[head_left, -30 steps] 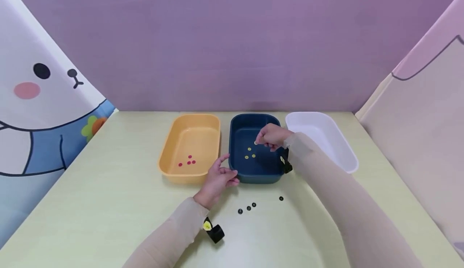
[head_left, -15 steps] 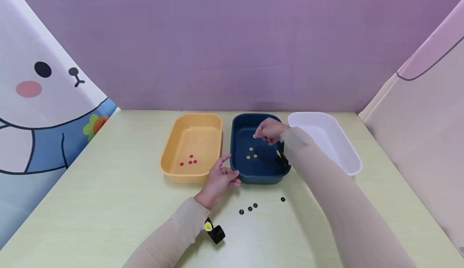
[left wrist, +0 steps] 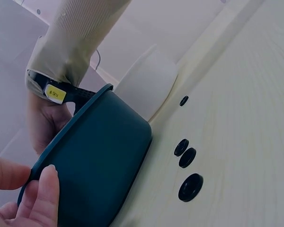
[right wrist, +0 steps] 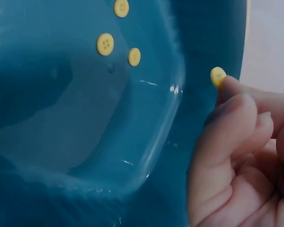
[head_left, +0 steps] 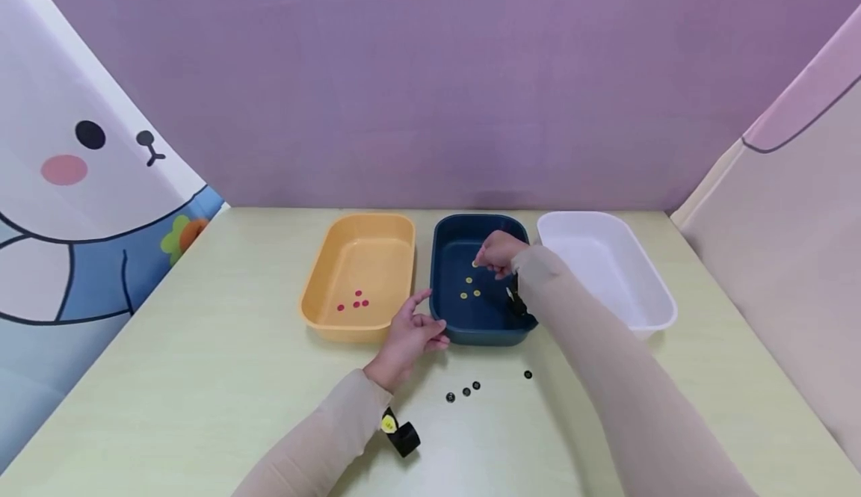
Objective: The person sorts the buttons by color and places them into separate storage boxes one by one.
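My right hand is over the dark blue tray, pinching a yellow button between thumb and fingertip. Three more yellow buttons lie on the tray's floor, one of them a four-hole button seen close in the right wrist view. At the tray's near left corner, my left hand grips the rim, thumb on one side and fingers on the other; the left wrist view shows this hold on the tray wall.
To the left stands an orange tray with several crimson buttons in it. A white tray stands to the right. Several black buttons lie on the table in front of the blue tray. A purple cloth wall closes off the back.
My right hand has risen a little with the yellow button and come back down over the blue tray. My left hand keeps its place at the rim. The head view has shifted slightly.
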Action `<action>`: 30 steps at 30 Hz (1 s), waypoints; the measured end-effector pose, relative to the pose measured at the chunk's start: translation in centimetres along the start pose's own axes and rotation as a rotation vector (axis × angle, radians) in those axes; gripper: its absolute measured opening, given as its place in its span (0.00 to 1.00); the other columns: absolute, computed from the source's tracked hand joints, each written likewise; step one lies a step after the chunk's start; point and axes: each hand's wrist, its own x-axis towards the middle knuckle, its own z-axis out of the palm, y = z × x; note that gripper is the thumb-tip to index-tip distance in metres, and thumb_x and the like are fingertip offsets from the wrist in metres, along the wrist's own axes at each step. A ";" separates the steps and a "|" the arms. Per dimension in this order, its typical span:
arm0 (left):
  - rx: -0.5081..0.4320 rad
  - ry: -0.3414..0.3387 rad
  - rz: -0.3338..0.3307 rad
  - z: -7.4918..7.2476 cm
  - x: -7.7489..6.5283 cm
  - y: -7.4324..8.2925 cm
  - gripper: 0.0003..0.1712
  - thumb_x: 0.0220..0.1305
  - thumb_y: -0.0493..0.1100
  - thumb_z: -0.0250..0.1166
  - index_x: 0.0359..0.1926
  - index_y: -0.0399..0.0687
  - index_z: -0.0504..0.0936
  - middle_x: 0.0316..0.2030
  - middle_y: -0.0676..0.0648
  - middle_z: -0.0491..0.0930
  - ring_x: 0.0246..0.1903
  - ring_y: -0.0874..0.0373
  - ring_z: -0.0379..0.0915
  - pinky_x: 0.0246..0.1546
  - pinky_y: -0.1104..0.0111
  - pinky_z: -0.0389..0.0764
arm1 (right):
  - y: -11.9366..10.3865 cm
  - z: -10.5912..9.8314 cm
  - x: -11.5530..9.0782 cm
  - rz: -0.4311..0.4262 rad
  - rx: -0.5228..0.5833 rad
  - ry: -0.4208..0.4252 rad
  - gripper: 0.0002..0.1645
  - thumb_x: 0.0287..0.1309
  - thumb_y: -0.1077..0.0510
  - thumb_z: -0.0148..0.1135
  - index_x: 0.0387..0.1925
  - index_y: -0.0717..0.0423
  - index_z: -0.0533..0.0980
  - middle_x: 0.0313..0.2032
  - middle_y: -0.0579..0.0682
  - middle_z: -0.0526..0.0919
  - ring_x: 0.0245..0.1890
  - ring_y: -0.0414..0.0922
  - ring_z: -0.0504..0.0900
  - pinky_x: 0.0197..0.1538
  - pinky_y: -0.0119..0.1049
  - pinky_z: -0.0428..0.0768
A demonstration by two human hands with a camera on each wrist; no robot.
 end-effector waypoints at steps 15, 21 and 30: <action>0.003 0.000 0.004 0.0 -0.1 -0.1 0.36 0.64 0.24 0.55 0.70 0.37 0.55 0.24 0.48 0.72 0.18 0.63 0.75 0.25 0.75 0.81 | 3.1 1.5 3.6 0.026 -0.093 -0.006 0.23 0.60 0.68 0.56 0.11 0.56 0.66 0.09 0.47 0.63 0.09 0.39 0.64 0.19 0.29 0.77; 0.001 -0.002 0.000 0.0 -0.2 -0.2 0.36 0.64 0.24 0.55 0.70 0.37 0.55 0.24 0.48 0.72 0.18 0.63 0.75 0.25 0.75 0.81 | 3.2 1.7 3.5 0.058 -0.091 -0.015 0.16 0.59 0.69 0.56 0.17 0.59 0.72 0.10 0.46 0.64 0.10 0.37 0.66 0.19 0.27 0.77; 0.003 0.003 0.002 0.0 -0.1 -0.2 0.36 0.63 0.24 0.55 0.70 0.37 0.56 0.24 0.48 0.73 0.18 0.63 0.76 0.25 0.74 0.82 | 3.0 1.8 3.3 0.067 -0.114 -0.021 0.17 0.60 0.68 0.57 0.16 0.58 0.70 0.10 0.46 0.64 0.11 0.37 0.65 0.20 0.26 0.77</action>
